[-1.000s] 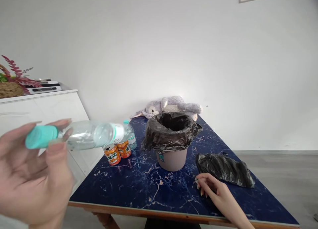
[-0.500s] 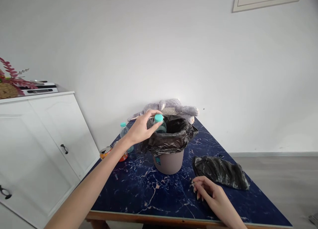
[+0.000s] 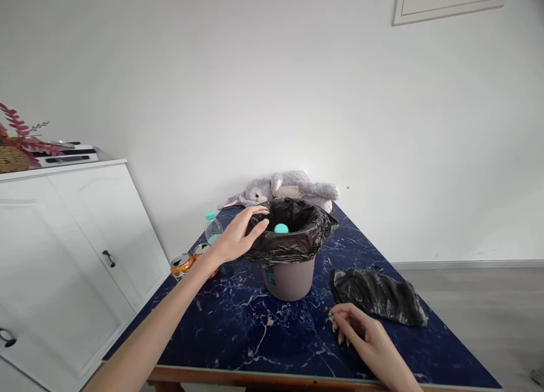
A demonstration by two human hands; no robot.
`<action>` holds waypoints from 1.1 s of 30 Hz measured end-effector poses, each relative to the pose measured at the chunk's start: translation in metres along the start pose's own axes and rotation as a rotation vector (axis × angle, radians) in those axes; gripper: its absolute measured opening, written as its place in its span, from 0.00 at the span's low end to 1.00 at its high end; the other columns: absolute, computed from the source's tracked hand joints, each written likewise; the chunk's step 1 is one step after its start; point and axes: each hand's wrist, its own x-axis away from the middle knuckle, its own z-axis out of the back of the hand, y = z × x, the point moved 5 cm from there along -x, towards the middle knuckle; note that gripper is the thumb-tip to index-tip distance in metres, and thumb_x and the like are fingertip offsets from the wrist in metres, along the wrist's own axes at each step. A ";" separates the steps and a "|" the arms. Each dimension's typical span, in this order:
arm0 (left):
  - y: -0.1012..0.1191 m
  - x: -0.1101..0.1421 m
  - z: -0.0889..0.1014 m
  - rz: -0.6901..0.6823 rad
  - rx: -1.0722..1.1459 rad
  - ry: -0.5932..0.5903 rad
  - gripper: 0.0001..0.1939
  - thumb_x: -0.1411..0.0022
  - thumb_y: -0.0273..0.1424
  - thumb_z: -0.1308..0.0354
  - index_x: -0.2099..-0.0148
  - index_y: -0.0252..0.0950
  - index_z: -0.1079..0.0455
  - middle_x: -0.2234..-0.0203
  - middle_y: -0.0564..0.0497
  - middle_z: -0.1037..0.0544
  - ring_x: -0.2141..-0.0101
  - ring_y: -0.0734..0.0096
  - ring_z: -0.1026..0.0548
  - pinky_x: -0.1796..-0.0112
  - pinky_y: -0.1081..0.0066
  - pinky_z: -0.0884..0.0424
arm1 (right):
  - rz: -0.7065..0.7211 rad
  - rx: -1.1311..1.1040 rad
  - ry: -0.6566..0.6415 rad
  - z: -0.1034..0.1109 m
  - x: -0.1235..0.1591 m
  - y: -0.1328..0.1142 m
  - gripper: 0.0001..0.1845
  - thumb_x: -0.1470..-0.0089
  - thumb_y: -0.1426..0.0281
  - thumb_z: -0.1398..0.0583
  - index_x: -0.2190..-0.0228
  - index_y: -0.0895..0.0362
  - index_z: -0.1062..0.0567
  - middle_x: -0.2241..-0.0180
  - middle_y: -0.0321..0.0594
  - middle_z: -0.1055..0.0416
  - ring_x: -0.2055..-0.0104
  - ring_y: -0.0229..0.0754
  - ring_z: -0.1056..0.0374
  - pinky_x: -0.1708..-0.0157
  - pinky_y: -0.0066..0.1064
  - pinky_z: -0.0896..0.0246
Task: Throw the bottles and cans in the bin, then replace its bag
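My left hand (image 3: 240, 235) hovers open at the left rim of a small bin (image 3: 291, 276) lined with a black bag (image 3: 304, 239). Its fingers are spread and hold nothing. Inside the bin a bottle's teal cap (image 3: 281, 228) shows; the bottle's body is hidden. My right hand (image 3: 361, 335) rests on the dark blue marbled table (image 3: 255, 329), fingers curled, beside a crumpled black bag (image 3: 378, 295). Whether it holds anything is hidden.
Left of the bin stand a water bottle (image 3: 212, 226) and two orange cans (image 3: 182, 264). A grey plush toy (image 3: 284, 187) lies at the table's far end against the wall. A white cabinet (image 3: 63, 239) stands to the left, close to the table.
My left hand carried the teal-capped bottle from near my face to the bin and let it go; the bottle now sits lower inside. The right hand has stayed put.
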 end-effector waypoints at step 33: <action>0.058 -0.009 0.108 -0.316 0.026 0.616 0.15 0.23 0.39 0.42 0.39 0.45 0.35 0.44 0.47 0.20 0.41 0.60 0.22 0.40 0.55 0.24 | 0.006 -0.008 0.000 0.000 -0.002 0.001 0.26 0.32 0.44 0.44 0.55 0.53 0.23 0.66 0.41 0.22 0.68 0.44 0.26 0.64 0.33 0.31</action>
